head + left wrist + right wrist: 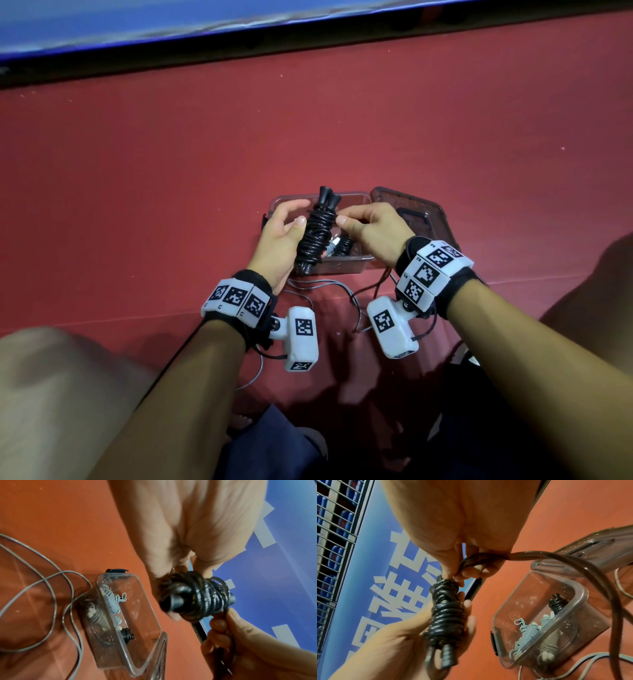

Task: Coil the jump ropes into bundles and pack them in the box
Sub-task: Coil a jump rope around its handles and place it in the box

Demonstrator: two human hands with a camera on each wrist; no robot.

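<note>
A coiled black jump rope bundle (pixel 317 236) (pixel 447 614), two handle ends up, hangs over a clear plastic box (pixel 346 268) (pixel 102 595) on the red floor. My left hand (pixel 298 212) grips the bundle round its middle. My right hand (pixel 344 219) (pixel 458 577) pinches the rope at the bundle's upper part; a dark tail of rope (pixel 573 561) loops away from it. Inside the box lie a grey coiled bundle (pixel 111 600) (pixel 525 628) and another black bundle (pixel 126 634) (pixel 556 603).
The box's clear lid (pixel 421 212) lies on the floor right of the box. A loose grey rope (pixel 308 284) (pixel 51 588) curls on the floor in front of it. A blue banner (pixel 239 13) runs along the far edge. My knees flank the lower view.
</note>
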